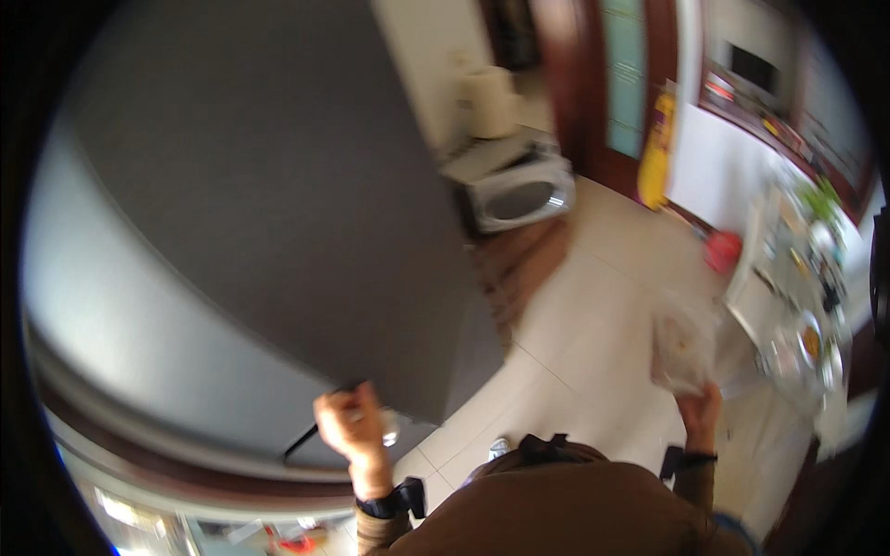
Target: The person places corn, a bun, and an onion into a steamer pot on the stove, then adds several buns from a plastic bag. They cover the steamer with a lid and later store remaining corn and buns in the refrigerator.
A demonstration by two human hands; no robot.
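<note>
A large dark grey refrigerator (278, 174) fills the left side of the head view, its lighter front curving along the left rim. My left hand (349, 420) is closed on a thin black strap or stick that reaches down-left against the front; a small shiny round thing (389, 427) shows beside the wrist. On the right, my right hand (699, 410) grips the lower edge of a clear plastic bag (685, 347) with something brownish inside. Blur hides what exactly the bag contains. Both wrists wear black bands.
Behind the refrigerator stands a cabinet with a white-rimmed appliance (521, 198) and a paper roll (490, 103). A cluttered table (747, 299) with dishes and a plant runs along the right. A yellow bag (657, 153) hangs near the door; a red object (723, 250) lies by the wall.
</note>
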